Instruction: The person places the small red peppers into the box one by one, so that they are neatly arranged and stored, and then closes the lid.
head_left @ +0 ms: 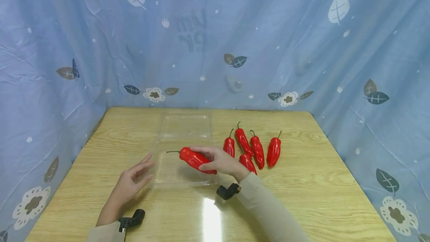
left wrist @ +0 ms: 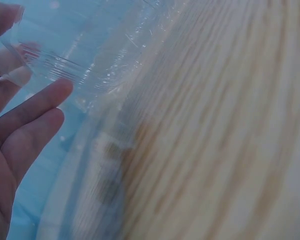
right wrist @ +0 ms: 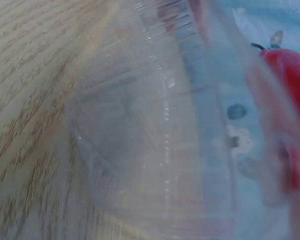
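My right hand (head_left: 220,161) grips a red pepper (head_left: 192,158) with a thin stem, fingers over its top and thumb on the near side. The pepper is above the near half of a clear plastic clamshell box (head_left: 168,174), its stem pointing left. In the right wrist view the box wall (right wrist: 140,130) fills the middle and part of the red pepper (right wrist: 290,80) shows at the right. Beside the box's left edge, my left hand (head_left: 129,182) has its fingers loosely extended, holding nothing. Whether the left fingertips touch the box (left wrist: 100,55) I cannot tell.
Several more red peppers (head_left: 257,152) lie on the wooden table (head_left: 302,197) to the right of the box. The box's lid half (head_left: 184,125) lies folded back, away from me. A blue patterned curtain (head_left: 208,40) surrounds the table's back and sides.
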Available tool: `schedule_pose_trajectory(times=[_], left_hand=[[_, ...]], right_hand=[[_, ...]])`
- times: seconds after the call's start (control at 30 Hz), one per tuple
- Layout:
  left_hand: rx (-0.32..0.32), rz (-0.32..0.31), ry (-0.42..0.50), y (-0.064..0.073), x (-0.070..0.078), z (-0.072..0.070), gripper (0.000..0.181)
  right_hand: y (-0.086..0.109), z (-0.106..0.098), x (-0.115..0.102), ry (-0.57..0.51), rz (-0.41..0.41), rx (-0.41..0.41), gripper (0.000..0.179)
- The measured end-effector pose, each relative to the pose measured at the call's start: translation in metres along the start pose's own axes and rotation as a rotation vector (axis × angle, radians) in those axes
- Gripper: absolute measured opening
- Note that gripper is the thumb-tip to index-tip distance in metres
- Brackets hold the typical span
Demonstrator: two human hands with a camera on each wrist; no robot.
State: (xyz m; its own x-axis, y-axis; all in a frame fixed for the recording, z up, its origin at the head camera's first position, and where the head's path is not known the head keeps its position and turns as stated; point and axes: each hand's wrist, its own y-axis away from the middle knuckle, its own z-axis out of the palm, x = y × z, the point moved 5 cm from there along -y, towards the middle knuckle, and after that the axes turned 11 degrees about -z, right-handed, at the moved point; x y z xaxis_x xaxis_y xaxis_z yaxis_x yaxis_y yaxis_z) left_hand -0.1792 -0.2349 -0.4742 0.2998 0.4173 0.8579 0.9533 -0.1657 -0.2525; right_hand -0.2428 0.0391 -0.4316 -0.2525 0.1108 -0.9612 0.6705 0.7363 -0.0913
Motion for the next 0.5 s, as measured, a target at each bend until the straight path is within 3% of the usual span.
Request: schedule_pose_trajectory(times=[0.23, 0.5], left_hand=[[-0.007, 0.016, -0.002, 0.000, 0.002, 0.000, 0.034], [0.004, -0.035, -0.003, 0.000, -0.001, 0.000, 0.035]], right_hand=[[-0.010, 0.007, 0.003, 0.007, 0.023, -0.051, 0.060], [-0.016, 0.013, 0.008, 0.038, 0.029, -0.094, 0.062]])
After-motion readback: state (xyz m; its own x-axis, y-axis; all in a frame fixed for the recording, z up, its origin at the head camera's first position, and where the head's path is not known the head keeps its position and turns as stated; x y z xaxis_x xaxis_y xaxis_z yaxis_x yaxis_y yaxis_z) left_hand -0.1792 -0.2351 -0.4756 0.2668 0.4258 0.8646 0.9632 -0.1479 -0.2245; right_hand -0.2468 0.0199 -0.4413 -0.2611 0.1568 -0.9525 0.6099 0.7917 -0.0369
